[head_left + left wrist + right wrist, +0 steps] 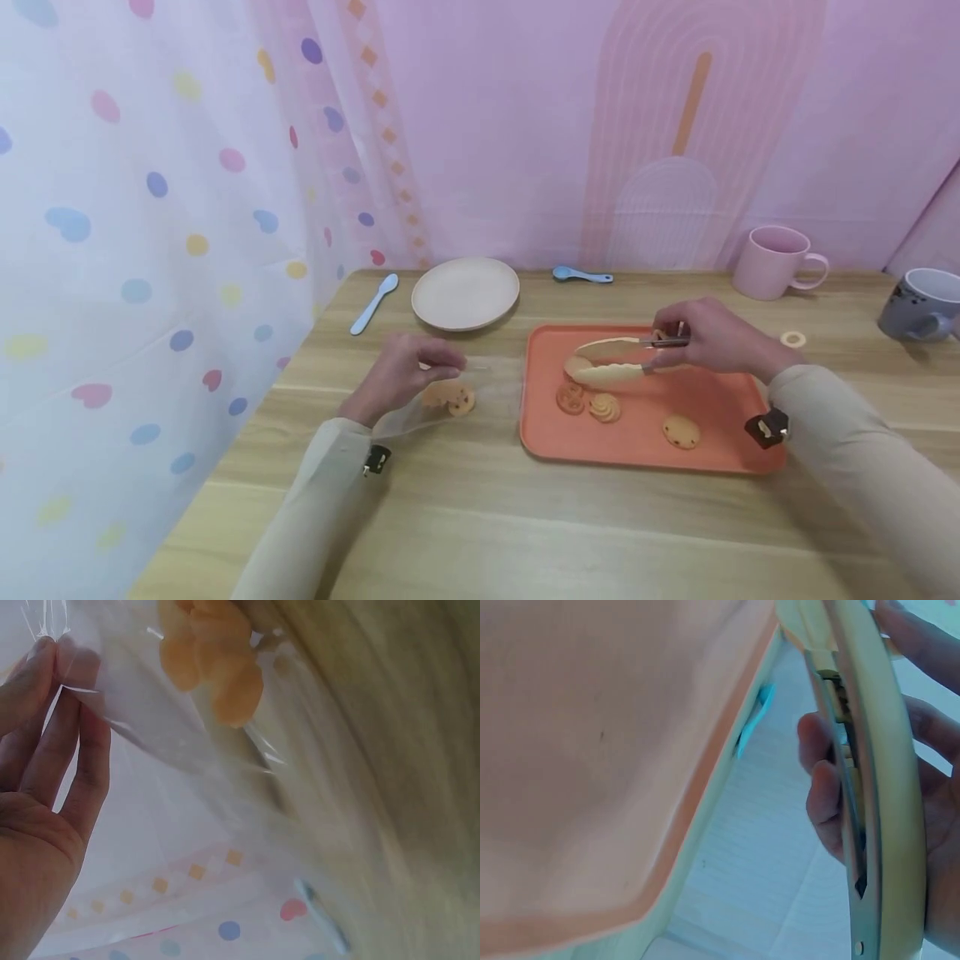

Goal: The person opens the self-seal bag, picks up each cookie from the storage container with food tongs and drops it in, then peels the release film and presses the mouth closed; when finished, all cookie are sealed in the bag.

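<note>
My left hand [408,372] pinches the edge of a clear plastic bag [180,750] between thumb and fingertips. Inside the bag lie a few cookies [461,401], low over the table. In my right hand [708,335] is a pair of cream-and-metal tongs [611,374], reaching left across the orange tray [622,450]. The tong tips straddle a round cookie [577,367]; whether they grip it I cannot tell. Nearby on the tray are a pretzel-shaped cookie [571,398] and a swirled cookie [604,407]. A speckled round cookie [681,432] sits closer to the tray's front edge.
Behind the bag stands a cream plate [465,293], with a light-blue spoon [372,306] on its left. A small blue scoop [583,276] lies beyond the tray. Toward the right are a pink mug [763,265], a grey mug [907,307] and a pale ring [784,339].
</note>
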{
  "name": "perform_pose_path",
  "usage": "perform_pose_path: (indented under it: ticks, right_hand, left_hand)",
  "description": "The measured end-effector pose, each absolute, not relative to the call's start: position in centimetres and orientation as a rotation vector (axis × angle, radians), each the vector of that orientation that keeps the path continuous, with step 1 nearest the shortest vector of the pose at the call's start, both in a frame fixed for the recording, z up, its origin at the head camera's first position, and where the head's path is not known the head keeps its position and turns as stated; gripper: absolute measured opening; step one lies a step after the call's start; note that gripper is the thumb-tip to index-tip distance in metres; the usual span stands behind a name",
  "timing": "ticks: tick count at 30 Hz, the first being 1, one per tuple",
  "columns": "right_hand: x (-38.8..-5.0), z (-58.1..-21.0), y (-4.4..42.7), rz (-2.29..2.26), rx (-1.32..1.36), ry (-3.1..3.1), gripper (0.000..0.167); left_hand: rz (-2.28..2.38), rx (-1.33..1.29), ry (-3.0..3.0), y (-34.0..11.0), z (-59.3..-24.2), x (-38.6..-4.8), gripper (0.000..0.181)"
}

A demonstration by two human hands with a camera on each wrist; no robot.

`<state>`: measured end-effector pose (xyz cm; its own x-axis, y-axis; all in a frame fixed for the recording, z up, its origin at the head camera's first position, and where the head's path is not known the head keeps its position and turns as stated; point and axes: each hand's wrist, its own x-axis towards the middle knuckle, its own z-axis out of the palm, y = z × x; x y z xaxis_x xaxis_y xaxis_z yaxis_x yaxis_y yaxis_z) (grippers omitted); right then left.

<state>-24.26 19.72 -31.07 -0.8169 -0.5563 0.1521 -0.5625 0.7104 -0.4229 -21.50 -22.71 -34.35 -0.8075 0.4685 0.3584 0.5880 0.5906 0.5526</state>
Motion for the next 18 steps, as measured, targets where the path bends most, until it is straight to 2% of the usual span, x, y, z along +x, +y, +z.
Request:
perform_pose_path:
  ticks: [10, 18]
  right_hand:
    - [-23.0, -30.3, 16.4, 0.845, 1.048, -2.812, 0.026]
    - [-23.1, -31.8, 13.0, 0.980, 1.113, -2.875, 0.024]
  left_hand:
    - [-1.003, -0.817, -2.670, -22.8, -34.2, -21.2, 0.012]
    - [-0.986, -0.804, -2.640, -22.8, -34.5, -21.1, 0.013]
